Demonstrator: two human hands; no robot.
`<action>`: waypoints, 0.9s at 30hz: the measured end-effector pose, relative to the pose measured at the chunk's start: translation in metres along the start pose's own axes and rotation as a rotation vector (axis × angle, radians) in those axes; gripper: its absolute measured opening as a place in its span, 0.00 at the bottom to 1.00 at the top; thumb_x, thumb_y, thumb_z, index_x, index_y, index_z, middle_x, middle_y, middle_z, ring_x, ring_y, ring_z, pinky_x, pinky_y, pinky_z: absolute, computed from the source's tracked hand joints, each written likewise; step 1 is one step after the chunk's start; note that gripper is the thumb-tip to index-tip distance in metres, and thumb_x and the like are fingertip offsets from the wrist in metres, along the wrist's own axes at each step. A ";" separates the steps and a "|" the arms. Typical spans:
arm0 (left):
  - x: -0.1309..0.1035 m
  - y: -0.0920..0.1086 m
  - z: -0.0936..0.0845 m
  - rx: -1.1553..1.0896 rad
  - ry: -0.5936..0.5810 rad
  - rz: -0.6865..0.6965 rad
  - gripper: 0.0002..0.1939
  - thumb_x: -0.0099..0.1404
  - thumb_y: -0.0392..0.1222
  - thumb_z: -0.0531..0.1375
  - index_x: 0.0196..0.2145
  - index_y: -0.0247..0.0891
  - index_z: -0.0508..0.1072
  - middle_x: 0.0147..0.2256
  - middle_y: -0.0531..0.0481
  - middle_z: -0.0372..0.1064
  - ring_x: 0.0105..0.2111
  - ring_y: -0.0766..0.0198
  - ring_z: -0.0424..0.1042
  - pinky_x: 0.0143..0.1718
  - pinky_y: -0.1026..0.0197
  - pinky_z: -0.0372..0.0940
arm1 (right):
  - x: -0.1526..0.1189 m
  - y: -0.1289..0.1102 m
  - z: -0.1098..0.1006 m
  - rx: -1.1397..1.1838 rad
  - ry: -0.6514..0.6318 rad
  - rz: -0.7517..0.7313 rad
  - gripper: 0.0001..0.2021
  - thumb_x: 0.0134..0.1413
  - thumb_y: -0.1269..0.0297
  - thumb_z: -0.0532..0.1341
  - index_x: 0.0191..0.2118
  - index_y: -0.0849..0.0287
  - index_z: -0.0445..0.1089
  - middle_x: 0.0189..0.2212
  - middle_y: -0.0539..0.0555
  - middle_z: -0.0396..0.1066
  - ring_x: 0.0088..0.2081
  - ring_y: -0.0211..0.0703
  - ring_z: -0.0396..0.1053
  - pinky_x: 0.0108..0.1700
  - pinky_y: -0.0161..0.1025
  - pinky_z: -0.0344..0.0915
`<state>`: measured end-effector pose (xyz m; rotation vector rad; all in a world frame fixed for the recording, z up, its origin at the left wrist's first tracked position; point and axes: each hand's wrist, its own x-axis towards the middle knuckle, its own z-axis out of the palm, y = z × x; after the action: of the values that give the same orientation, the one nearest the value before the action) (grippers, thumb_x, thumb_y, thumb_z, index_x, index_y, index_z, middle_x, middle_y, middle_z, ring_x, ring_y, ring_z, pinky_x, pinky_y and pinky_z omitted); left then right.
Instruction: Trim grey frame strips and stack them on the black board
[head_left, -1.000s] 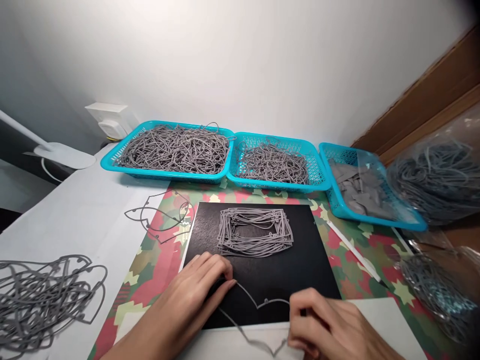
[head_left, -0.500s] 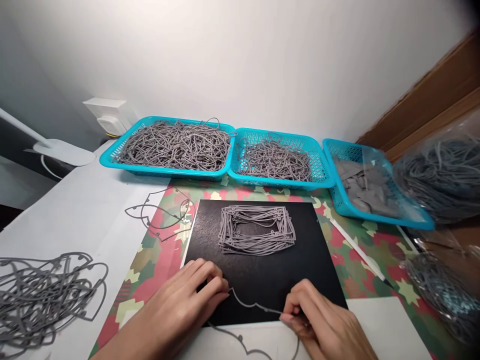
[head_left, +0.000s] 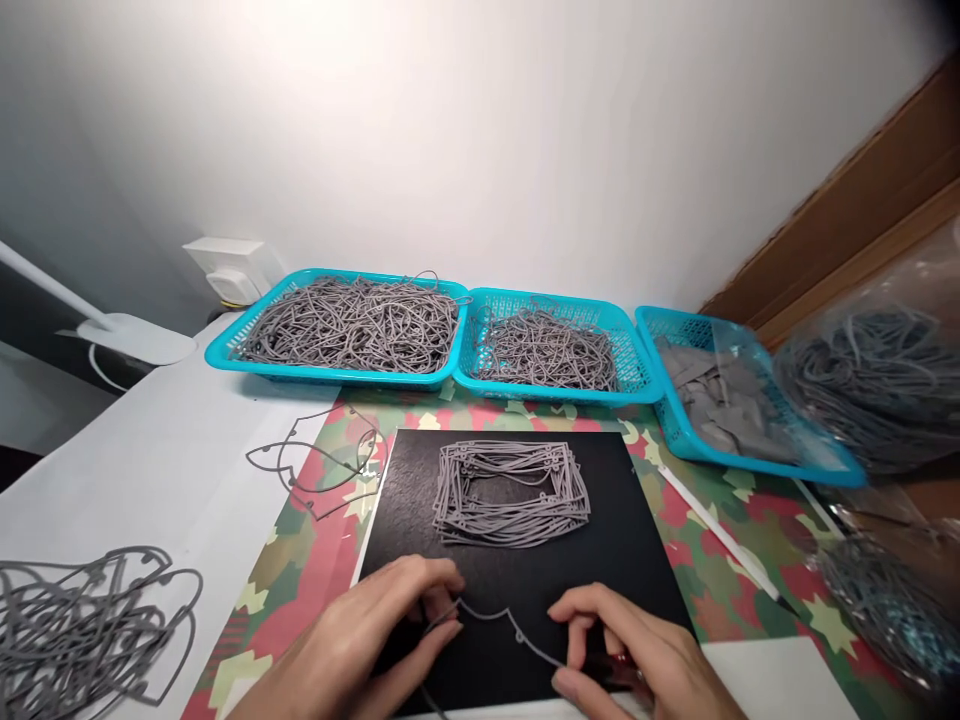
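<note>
A thin grey scalloped rubber gasket [head_left: 484,614] spans the gap between my hands, over the front of a black board [head_left: 495,575]. My left hand [head_left: 375,632] has its thumb and curled fingers around the gasket's left part, near a pointed corner. On the other side, my right hand [head_left: 637,645] meets the strip between thumb and middle finger, its index finger raised and apart. The rest of the loop is hidden behind my hands and the lower picture edge. Farther back on the board lies a rectangular stack of similar gaskets [head_left: 450,520].
Blue baskets of tangled grey strips [head_left: 330,375] stand along the wall; another basket [head_left: 679,440] holds flat grey pieces. Loose gaskets [head_left: 82,630] lie at left, a few more [head_left: 289,455] beside the board. A white pen [head_left: 720,530] and plastic bags [head_left: 877,350] are at right.
The view has tilted slightly up, so the scene sits lower. My right index finger has lifted away from my thumb. The gasket's right part now slopes more steeply.
</note>
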<state>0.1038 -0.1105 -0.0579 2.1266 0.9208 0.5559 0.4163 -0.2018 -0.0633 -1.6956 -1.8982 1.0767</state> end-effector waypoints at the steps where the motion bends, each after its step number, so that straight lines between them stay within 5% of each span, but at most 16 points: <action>1: 0.001 -0.001 -0.001 0.023 0.014 0.014 0.12 0.84 0.43 0.62 0.61 0.53 0.75 0.42 0.56 0.84 0.39 0.62 0.86 0.43 0.69 0.80 | 0.003 0.001 0.004 -0.024 0.013 -0.025 0.15 0.69 0.71 0.68 0.56 0.46 0.75 0.39 0.46 0.81 0.35 0.38 0.83 0.37 0.25 0.73; 3: 0.001 0.000 -0.004 0.083 0.028 0.071 0.17 0.83 0.44 0.63 0.66 0.55 0.74 0.44 0.55 0.83 0.40 0.61 0.87 0.44 0.68 0.80 | 0.008 0.005 0.015 -0.075 0.079 -0.122 0.09 0.70 0.71 0.64 0.49 0.49 0.75 0.39 0.48 0.79 0.35 0.38 0.82 0.34 0.27 0.72; 8: 0.004 0.007 -0.013 0.247 0.023 0.125 0.06 0.77 0.49 0.71 0.47 0.48 0.80 0.43 0.52 0.80 0.38 0.57 0.84 0.37 0.63 0.78 | 0.019 -0.007 0.028 -0.145 0.208 -0.335 0.09 0.71 0.73 0.57 0.44 0.51 0.70 0.39 0.50 0.75 0.34 0.40 0.77 0.30 0.31 0.66; 11: 0.010 0.009 -0.013 0.229 -0.024 0.158 0.14 0.79 0.53 0.71 0.56 0.48 0.79 0.52 0.48 0.82 0.49 0.53 0.83 0.47 0.60 0.79 | 0.026 -0.029 0.020 -0.167 0.253 -0.456 0.11 0.67 0.75 0.57 0.44 0.50 0.69 0.40 0.49 0.77 0.34 0.40 0.76 0.31 0.34 0.63; 13: 0.014 0.009 -0.012 0.161 -0.108 0.208 0.10 0.84 0.50 0.65 0.59 0.51 0.79 0.50 0.51 0.83 0.48 0.56 0.82 0.49 0.61 0.77 | 0.030 -0.042 0.012 -0.163 0.219 -0.496 0.12 0.64 0.77 0.59 0.44 0.50 0.69 0.40 0.48 0.78 0.35 0.40 0.76 0.33 0.35 0.64; 16: 0.013 0.005 -0.014 0.065 -0.126 0.203 0.11 0.88 0.43 0.58 0.52 0.51 0.82 0.40 0.54 0.84 0.39 0.60 0.82 0.44 0.62 0.74 | 0.032 -0.050 0.006 -0.108 0.119 -0.411 0.13 0.62 0.79 0.62 0.46 0.52 0.71 0.40 0.48 0.79 0.38 0.41 0.78 0.35 0.34 0.66; 23: 0.013 0.004 -0.036 -0.121 -0.082 -0.055 0.13 0.85 0.49 0.61 0.42 0.49 0.83 0.37 0.57 0.84 0.34 0.63 0.83 0.40 0.68 0.76 | 0.024 -0.026 0.004 -0.032 0.061 -0.213 0.09 0.77 0.73 0.59 0.48 0.53 0.75 0.44 0.52 0.79 0.45 0.45 0.78 0.41 0.34 0.72; 27: 0.017 0.004 -0.038 -0.097 0.080 -0.054 0.15 0.84 0.51 0.62 0.41 0.48 0.86 0.43 0.50 0.84 0.43 0.57 0.84 0.47 0.63 0.79 | 0.019 -0.021 -0.007 -0.016 0.043 -0.174 0.09 0.77 0.74 0.60 0.44 0.52 0.71 0.41 0.50 0.77 0.41 0.42 0.77 0.38 0.33 0.68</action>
<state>0.0929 -0.0817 -0.0289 1.9994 0.9724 0.6499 0.4033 -0.1809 -0.0477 -1.5169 -1.9900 0.9526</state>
